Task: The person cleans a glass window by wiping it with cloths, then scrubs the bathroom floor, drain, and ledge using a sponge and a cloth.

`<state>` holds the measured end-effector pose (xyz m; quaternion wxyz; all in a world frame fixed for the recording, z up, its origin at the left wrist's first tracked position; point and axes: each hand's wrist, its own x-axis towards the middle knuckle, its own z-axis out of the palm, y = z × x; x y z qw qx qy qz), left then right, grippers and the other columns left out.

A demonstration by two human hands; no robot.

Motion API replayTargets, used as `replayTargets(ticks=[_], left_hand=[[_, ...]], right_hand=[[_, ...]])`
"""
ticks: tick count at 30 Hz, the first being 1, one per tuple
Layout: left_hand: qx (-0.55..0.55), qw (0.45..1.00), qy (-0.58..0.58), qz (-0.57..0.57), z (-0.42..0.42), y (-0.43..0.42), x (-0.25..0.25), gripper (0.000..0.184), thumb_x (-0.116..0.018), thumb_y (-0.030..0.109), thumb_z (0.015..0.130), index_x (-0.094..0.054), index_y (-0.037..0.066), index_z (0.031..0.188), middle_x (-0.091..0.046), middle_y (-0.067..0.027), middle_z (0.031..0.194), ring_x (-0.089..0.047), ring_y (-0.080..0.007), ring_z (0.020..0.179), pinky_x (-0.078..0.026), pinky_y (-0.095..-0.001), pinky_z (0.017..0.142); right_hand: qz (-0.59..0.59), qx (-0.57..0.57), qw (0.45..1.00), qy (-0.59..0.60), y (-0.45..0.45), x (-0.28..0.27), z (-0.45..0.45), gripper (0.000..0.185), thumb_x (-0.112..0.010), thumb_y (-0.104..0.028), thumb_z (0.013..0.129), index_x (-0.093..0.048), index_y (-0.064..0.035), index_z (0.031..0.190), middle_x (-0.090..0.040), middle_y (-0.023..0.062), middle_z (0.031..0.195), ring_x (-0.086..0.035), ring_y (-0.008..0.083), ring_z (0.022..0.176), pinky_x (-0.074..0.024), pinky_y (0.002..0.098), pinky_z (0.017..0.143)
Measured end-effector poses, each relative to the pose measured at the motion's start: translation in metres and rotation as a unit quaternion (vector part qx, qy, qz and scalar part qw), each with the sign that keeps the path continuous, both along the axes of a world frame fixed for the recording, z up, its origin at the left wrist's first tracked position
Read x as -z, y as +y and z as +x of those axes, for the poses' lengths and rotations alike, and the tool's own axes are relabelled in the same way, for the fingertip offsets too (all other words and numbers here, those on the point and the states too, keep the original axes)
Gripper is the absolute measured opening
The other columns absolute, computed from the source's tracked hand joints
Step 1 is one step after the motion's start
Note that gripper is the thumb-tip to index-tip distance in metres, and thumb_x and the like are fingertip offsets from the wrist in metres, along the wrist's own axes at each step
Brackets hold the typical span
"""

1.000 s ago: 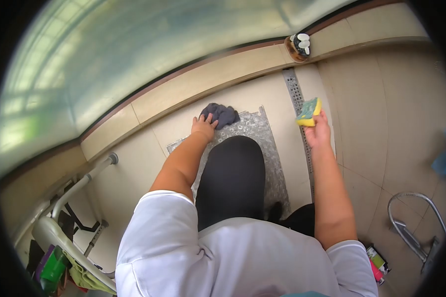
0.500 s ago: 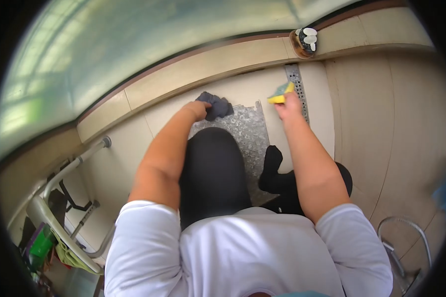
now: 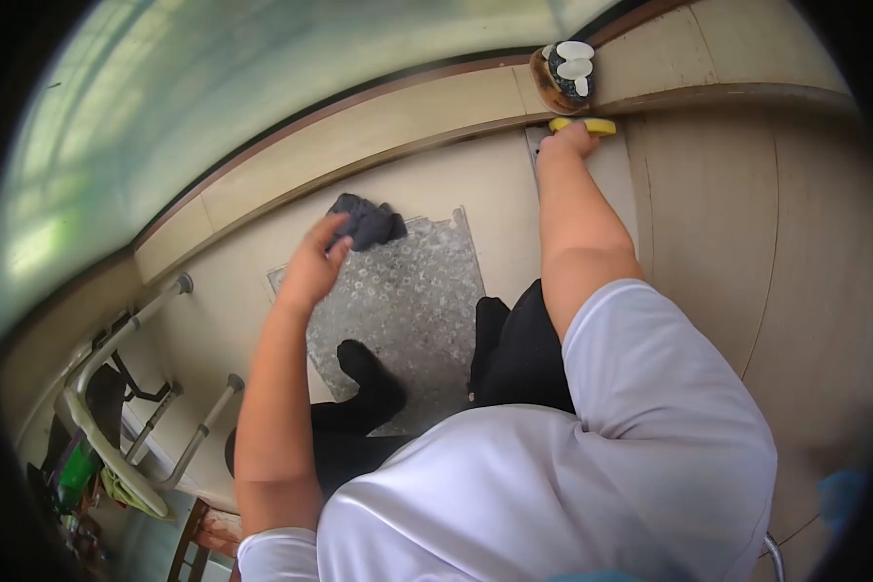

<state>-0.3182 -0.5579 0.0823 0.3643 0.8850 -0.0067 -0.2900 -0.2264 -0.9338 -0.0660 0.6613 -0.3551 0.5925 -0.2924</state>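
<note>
My right hand (image 3: 570,144) grips a yellow sponge (image 3: 599,126) down at the foot of the ledge, at the far end of a metal drain strip (image 3: 533,145) that my hand and forearm mostly cover. A dark grey cloth (image 3: 367,223) lies crumpled on the floor at the upper edge of a grey patterned mat (image 3: 407,291). Just beside the cloth is my left hand (image 3: 315,264), fingers apart and holding nothing; whether a fingertip touches the cloth I cannot tell.
A brown pot-like object with white ovals on top (image 3: 565,78) stands on the tiled ledge (image 3: 378,131), above my right hand. Frosted glass (image 3: 262,78) rises behind the ledge. To the left is a metal-framed chair (image 3: 92,407). My black-socked foot (image 3: 361,364) rests on the mat.
The sponge has gone forward along the drain strip to the ledge in my right hand. My left hand has let go of the cloth and drawn back. My legs have shifted and my body leans right.
</note>
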Motion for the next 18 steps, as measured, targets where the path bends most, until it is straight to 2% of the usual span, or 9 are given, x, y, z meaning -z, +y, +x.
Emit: replayTargets(ticks=[3, 5, 9, 10, 11, 12, 15, 17, 18], left_hand=[[0.031, 0.999, 0.019, -0.014, -0.028, -0.01, -0.002, 0.037, -0.056, 0.02, 0.081, -0.049, 0.01, 0.116, -0.043, -0.0181, 0.125, -0.04, -0.0316, 0.117, -0.034, -0.0346, 0.095], [0.008, 0.997, 0.066, -0.047, -0.035, -0.021, -0.016, 0.037, -0.056, 0.02, 0.081, -0.049, 0.011, 0.116, -0.041, -0.0186, 0.126, -0.039, -0.0324, 0.118, -0.033, -0.0356, 0.095], [0.045, 0.998, 0.012, -0.051, -0.028, -0.031, -0.005, 0.038, -0.056, 0.021, 0.081, -0.049, 0.01, 0.117, -0.041, -0.0189, 0.126, -0.038, -0.0339, 0.118, -0.033, -0.037, 0.095], [0.05, 0.998, -0.013, -0.045, -0.015, -0.035, -0.007, 0.038, -0.056, 0.021, 0.081, -0.049, 0.01, 0.117, -0.04, -0.0188, 0.127, -0.037, -0.0343, 0.118, -0.033, -0.0372, 0.096], [0.056, 0.997, -0.039, -0.038, -0.002, -0.036, -0.006, 0.039, -0.056, 0.021, 0.081, -0.048, 0.01, 0.118, -0.038, -0.0187, 0.128, -0.036, -0.0347, 0.119, -0.032, -0.0374, 0.096], [0.067, 0.993, -0.097, 0.001, 0.008, -0.033, -0.001, 0.041, -0.057, 0.021, 0.08, -0.047, 0.01, 0.119, -0.037, -0.0185, 0.13, -0.034, -0.035, 0.12, -0.032, -0.038, 0.096], [0.094, 0.966, -0.204, 0.127, 0.032, -0.029, 0.021, 0.049, -0.057, 0.021, 0.079, -0.041, 0.009, 0.124, -0.032, -0.0167, 0.133, -0.028, -0.0349, 0.123, -0.03, -0.0409, 0.097], [0.093, 0.946, -0.214, 0.227, 0.049, -0.028, 0.045, 0.055, -0.057, 0.022, 0.078, -0.036, 0.01, 0.127, -0.03, -0.0144, 0.135, -0.024, -0.0334, 0.126, -0.027, -0.0437, 0.098], [0.109, 0.933, -0.194, 0.281, 0.058, -0.03, 0.045, 0.056, -0.056, 0.023, 0.078, -0.034, 0.01, 0.128, -0.029, -0.0131, 0.136, -0.023, -0.0322, 0.127, -0.026, -0.0449, 0.099]], right_hand=[[0.017, -0.11, 0.991, -0.068, 0.006, 0.024, -0.002, 0.046, -0.042, -0.01, 0.083, -0.031, -0.0005, 0.126, -0.04, 0.0153, 0.125, -0.041, 0.0241, 0.112, -0.0349, 0.0355, 0.093], [0.051, -0.124, 0.985, -0.107, 0.081, 0.016, -0.017, 0.047, -0.043, -0.013, 0.084, -0.03, -0.0007, 0.127, -0.038, 0.0131, 0.127, -0.033, 0.0214, 0.12, -0.0309, 0.0332, 0.096], [-0.052, -0.266, 0.958, 0.093, 0.12, 0.04, -0.023, 0.05, -0.047, -0.002, 0.081, -0.03, -0.0034, 0.128, -0.041, 0.0126, 0.124, -0.04, 0.0236, 0.114, -0.0317, 0.0351, 0.097], [-0.166, -0.268, 0.94, 0.127, 0.083, 0.037, -0.02, 0.054, -0.048, 0.006, 0.077, -0.031, -0.0037, 0.127, -0.043, 0.0112, 0.12, -0.047, 0.0239, 0.104, -0.0382, 0.0366, 0.092], [-0.087, -0.164, 0.982, -0.031, 0.042, 0.03, -0.016, 0.056, -0.049, 0.007, 0.076, -0.029, -0.0029, 0.127, -0.044, 0.0121, 0.118, -0.049, 0.0235, 0.1, -0.0433, 0.0355, 0.086], [-0.102, -0.203, 0.973, -0.04, 0.001, 0.023, -0.016, 0.058, -0.048, 0.008, 0.076, -0.026, -0.0041, 0.129, -0.044, 0.0127, 0.117, -0.05, 0.0228, 0.097, -0.0459, 0.0339, 0.082], [-0.067, -0.154, 0.985, -0.029, 0.016, -0.001, -0.012, 0.049, -0.046, 0.01, 0.076, -0.032, -0.0076, 0.119, -0.045, 0.0083, 0.108, -0.049, 0.0195, 0.096, -0.0449, 0.0346, 0.079], [-0.116, -0.21, 0.97, -0.046, 0.09, 0.029, -0.021, 0.066, -0.045, 0.013, 0.073, -0.021, -0.0088, 0.131, -0.041, 0.0094, 0.118, -0.048, 0.0209, 0.1, -0.0429, 0.0339, 0.083], [-0.208, -0.273, 0.937, 0.061, 0.139, 0.052, -0.026, 0.066, -0.046, 0.012, 0.073, -0.022, -0.0068, 0.132, -0.04, 0.0108, 0.122, -0.045, 0.0214, 0.107, -0.0389, 0.0334, 0.088]])
